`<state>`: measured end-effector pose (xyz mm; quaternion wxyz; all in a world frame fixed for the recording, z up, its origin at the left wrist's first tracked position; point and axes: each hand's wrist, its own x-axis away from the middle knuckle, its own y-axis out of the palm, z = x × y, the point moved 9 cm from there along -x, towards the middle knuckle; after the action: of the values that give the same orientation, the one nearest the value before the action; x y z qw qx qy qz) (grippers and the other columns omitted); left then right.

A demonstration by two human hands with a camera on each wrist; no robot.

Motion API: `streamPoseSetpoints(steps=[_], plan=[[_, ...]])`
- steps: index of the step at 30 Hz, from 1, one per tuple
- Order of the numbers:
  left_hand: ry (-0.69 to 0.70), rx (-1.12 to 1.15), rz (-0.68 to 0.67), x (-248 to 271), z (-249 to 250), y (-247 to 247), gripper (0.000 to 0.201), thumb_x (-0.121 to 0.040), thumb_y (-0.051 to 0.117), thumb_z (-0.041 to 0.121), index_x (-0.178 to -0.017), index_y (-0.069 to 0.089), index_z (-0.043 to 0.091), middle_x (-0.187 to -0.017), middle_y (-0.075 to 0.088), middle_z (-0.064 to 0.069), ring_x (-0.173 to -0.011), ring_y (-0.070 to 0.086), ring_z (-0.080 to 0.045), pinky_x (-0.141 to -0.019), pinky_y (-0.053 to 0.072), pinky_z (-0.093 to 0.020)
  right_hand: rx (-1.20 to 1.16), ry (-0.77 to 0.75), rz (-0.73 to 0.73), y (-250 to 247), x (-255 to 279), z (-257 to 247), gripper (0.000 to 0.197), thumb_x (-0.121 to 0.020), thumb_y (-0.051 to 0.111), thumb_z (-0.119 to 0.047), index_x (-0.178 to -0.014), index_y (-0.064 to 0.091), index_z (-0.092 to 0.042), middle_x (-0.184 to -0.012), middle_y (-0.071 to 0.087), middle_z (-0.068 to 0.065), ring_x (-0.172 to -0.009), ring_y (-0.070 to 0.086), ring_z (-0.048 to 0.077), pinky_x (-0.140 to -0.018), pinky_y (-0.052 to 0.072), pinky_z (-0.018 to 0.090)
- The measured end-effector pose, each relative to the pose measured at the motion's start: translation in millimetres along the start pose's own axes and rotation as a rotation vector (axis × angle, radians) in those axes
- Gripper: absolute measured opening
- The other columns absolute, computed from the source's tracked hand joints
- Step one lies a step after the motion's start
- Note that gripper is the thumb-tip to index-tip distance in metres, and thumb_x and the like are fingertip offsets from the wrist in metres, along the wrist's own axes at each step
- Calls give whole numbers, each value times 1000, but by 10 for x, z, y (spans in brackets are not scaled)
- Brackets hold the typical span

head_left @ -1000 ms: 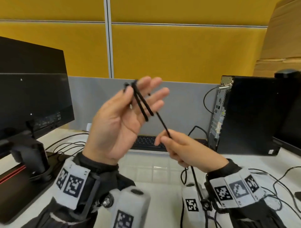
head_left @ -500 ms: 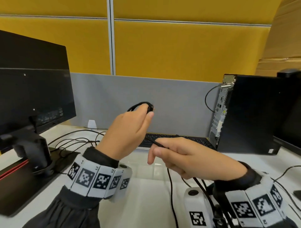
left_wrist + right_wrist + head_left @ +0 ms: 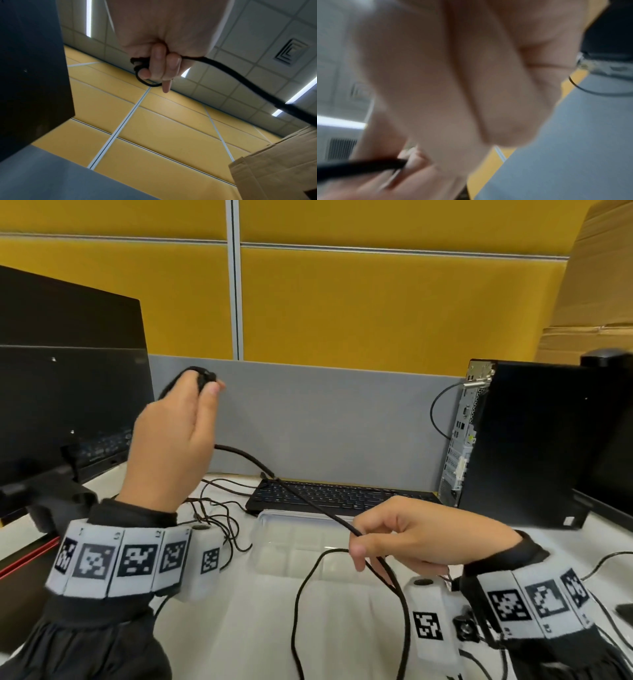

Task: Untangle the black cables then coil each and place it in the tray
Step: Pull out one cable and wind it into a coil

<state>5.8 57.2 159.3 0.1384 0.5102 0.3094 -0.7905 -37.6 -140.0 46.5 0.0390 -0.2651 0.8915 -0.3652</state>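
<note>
My left hand [image 3: 191, 409] is raised at the left with its back to the head camera, fingers curled round small loops of a black cable [image 3: 308, 505]. In the left wrist view those loops [image 3: 142, 73] wrap the curled fingers [image 3: 159, 63], and the cable [image 3: 248, 86] runs off to the right. From that hand it slopes down to my right hand [image 3: 363, 537], which pinches it above a clear plastic tray [image 3: 274, 542]. Below the pinch it hangs in a big loop over the white desk. The right wrist view is blurred; the cable [image 3: 359, 167] passes between finger and thumb there.
A black keyboard [image 3: 342, 498] lies behind the tray. A monitor [image 3: 68, 392] on its stand is at the left, with thin wires [image 3: 219, 508] trailing beside it. A black computer tower [image 3: 527, 446] stands at the right. Grey and yellow partitions close the back.
My left hand turned from palm-up and open to closed round the cable loops and shifted left. My right hand dropped lower and to the right, drawing the cable out between the hands.
</note>
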Motion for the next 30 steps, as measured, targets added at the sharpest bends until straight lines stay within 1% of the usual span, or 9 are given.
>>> streamPoseSetpoints(steps=[4, 9, 12, 16, 18, 21, 23, 27, 30], plan=[[-26, 35, 25, -19, -65, -35, 38, -100, 31, 27, -100, 56, -1, -55, 37, 0, -57, 42, -20, -49, 31, -25, -226, -73, 4, 52, -57, -80, 13, -95, 51, -17, -89, 63, -13, -69, 62, 5, -33, 53, 13, -33, 39, 18], [-108, 28, -296, 38, -74, 308, 32, -99, 34, 30, -99, 60, 12, -66, 56, -8, -62, 53, -19, -60, 42, -37, -617, -119, 641, -635, 56, 197, 21, -94, 46, -21, -91, 63, -8, -68, 57, 6, -48, 63, 20, -49, 54, 24], [-228, 155, -645, 236, -65, 722, 29, -98, 39, 28, -88, 64, 17, -56, 55, 5, -51, 49, -5, -52, 39, -24, -383, -160, 920, -947, 259, 309, 22, -97, 44, -17, -86, 62, -12, -71, 58, 2, -55, 63, 13, -65, 53, 22], [-341, 684, -1143, 675, 414, 1107, 33, -96, 39, 27, -81, 60, 7, -42, 40, 5, -35, 26, -9, -41, 24, -18, 33, -252, 1229, -1147, 564, 167, 19, -98, 44, -20, -89, 61, -19, -84, 65, -3, -82, 62, 3, -75, 42, 6], [-326, 933, -1182, 704, 623, 1089, 33, -90, 34, 26, -78, 56, 5, -41, 45, 0, -31, 24, -8, -42, 28, -16, 130, -283, 1345, -1182, 690, 136, 16, -97, 46, -23, -91, 60, -22, -89, 63, -3, -90, 59, 8, -80, 42, 11], [-374, 1255, -1185, 675, 732, 1036, 32, -91, 36, 21, -76, 58, 4, -45, 53, -7, -27, 37, -5, -44, 37, -13, 352, -289, 1519, -1196, 875, 63, 14, -96, 46, -34, -91, 58, -28, -86, 56, -11, -86, 55, 13, -91, 44, 44], [-352, 1377, -1252, 714, 816, 1007, 30, -92, 37, 21, -81, 60, 6, -54, 61, -8, -34, 51, -8, -46, 40, -15, 469, -266, 1609, -1212, 984, 42, 25, -95, 44, -38, -92, 63, -23, -81, 54, -8, -78, 51, 17, -86, 42, 55], [-290, 1402, -1377, 824, 968, 1031, 28, -97, 32, 14, -85, 56, 6, -64, 66, -7, -47, 62, -13, -58, 48, -21, 493, -187, 1730, -1261, 1178, 81, 28, -96, 45, -35, -94, 66, -17, -78, 52, -7, -77, 40, 15, -76, 26, 34], [-240, 1518, -1388, 848, 1126, 1014, 28, -98, 31, 16, -86, 54, 6, -56, 64, 1, -43, 57, -8, -87, 49, -30, 476, -145, 1732, -1273, 1184, 115, 33, -95, 40, -41, -95, 65, -19, -80, 55, -7, -77, 40, 12, -74, 19, 28]])
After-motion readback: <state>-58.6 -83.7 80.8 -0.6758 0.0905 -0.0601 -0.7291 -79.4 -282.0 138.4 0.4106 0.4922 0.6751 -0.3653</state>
